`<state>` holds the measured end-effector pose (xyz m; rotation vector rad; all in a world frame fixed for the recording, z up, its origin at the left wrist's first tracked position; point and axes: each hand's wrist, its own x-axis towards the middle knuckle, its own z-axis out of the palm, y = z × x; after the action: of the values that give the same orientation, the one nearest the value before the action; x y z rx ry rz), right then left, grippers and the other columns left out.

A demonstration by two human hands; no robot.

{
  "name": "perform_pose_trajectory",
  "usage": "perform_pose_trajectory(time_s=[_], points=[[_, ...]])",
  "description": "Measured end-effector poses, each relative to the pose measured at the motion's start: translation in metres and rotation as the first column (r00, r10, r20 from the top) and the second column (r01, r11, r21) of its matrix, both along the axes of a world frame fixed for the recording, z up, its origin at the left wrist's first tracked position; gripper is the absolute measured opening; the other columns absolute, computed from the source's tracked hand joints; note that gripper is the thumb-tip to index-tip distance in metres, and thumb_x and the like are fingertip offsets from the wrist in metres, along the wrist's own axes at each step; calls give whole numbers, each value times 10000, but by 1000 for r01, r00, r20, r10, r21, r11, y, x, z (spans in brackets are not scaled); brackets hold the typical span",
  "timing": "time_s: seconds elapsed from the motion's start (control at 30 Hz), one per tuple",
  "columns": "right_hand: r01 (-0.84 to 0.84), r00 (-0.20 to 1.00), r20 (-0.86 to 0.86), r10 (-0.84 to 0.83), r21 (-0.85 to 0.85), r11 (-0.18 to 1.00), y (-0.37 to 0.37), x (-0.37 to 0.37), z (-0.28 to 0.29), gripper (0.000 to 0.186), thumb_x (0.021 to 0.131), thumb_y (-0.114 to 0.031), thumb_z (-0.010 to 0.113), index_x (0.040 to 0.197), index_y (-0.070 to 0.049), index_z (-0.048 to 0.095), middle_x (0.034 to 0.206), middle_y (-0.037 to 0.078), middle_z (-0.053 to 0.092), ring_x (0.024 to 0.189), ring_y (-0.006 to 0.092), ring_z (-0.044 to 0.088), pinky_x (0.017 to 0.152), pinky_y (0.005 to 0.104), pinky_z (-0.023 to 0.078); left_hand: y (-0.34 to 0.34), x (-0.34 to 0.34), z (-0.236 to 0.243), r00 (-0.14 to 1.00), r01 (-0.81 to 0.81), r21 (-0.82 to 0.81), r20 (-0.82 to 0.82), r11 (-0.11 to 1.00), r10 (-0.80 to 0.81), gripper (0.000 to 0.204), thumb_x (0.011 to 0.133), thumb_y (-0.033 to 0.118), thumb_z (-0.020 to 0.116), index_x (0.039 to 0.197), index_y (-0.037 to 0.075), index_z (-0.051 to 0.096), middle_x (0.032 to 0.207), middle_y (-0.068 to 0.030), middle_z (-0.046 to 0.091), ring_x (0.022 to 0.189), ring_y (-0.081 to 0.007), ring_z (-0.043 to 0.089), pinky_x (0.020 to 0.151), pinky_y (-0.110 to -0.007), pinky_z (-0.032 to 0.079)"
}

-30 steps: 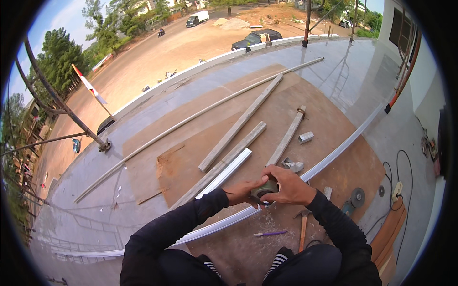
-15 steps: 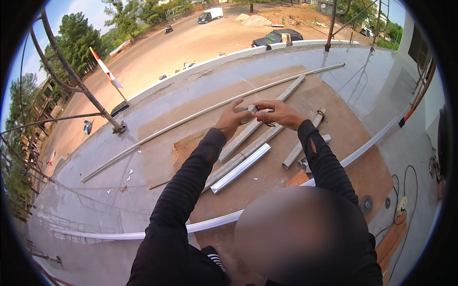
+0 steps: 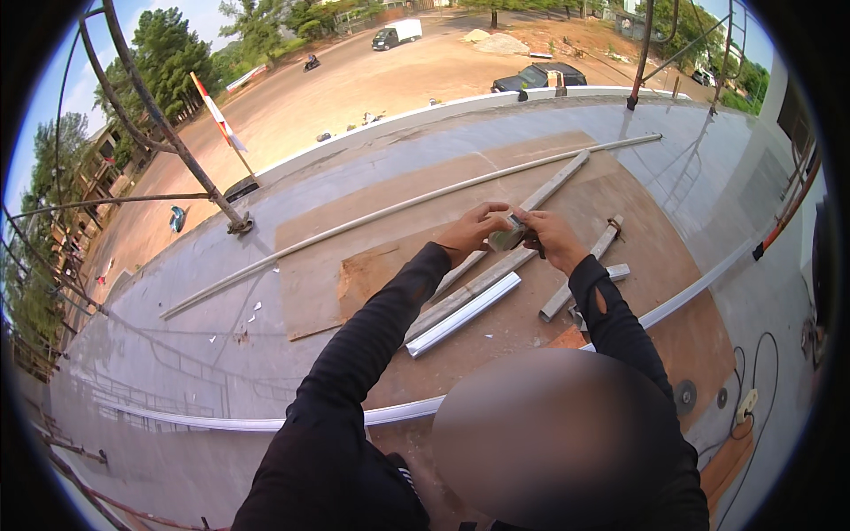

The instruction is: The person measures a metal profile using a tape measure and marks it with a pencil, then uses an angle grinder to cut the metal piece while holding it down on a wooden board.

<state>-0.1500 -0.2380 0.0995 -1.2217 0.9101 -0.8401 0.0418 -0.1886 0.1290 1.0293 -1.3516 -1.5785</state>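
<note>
Both hands meet around a small grey-green piece with a dark upper edge; its kind is partly hidden by the fingers. My left hand grips it from the left. From the right, my right hand pinches its edge with bent fingers. Below the hands, a long grey square bar runs diagonally over the brown board. Beside it lie another grey bar and a shorter shiny white metal profile. To the right, two grey bar pieces cross each other.
A long thin pale pole stretches across the brown board. A white strip passes under my arms. Scaffold poles stand along the slab's edge. At right lie a grinding disc and a power strip with cable.
My hands have turned the small piece, so more of its flat grey-green side shows. The right hand's fingers have drawn in at its edge. The whole view has shifted slightly.
</note>
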Motion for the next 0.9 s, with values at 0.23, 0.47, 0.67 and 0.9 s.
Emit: perform_pose_trajectory(time_s=[0.23, 0.47, 0.67, 0.9], points=[[7, 992, -125, -17, -76, 997, 5, 14, -9, 179, 874, -195, 649, 844, -19, 660, 762, 24, 638, 621, 64, 551, 537, 217, 425, -2, -18, -37, 994, 5, -96, 110, 995, 6, 497, 917, 489, 529, 1104, 32, 593, 1015, -34, 603, 892, -96, 532, 806, -243, 434], [43, 998, -41, -48, -130, 991, 14, 27, 7, 165, 855, -149, 648, 834, 15, 657, 686, 22, 594, 557, 80, 511, 480, 229, 397, -2, 4, -65, 989, 144, -328, 86, 933, -122, 457, 912, 445, 564, 1120, 39, 581, 973, -47, 600, 899, -99, 534, 797, -247, 426], [174, 982, 74, -174, 4, 985, -9, -17, 52, 130, 864, -209, 669, 843, -91, 619, 648, -76, 472, 532, 41, 399, 484, 203, 341, 15, -7, -65, 934, 132, 39, 330, 990, -138, 525, 905, 455, 570, 1216, 37, 505, 1025, -55, 570, 955, -125, 527, 831, -264, 414], [301, 903, 298, -309, 74, 951, -40, -110, 96, 141, 879, -195, 649, 947, -72, 651, 667, -67, 479, 572, 39, 436, 505, 206, 384, 12, 24, -91, 937, 302, 291, 87, 908, -340, 361, 942, 332, 541, 1162, 48, 577, 1038, -31, 593, 914, -106, 560, 811, -254, 457]])
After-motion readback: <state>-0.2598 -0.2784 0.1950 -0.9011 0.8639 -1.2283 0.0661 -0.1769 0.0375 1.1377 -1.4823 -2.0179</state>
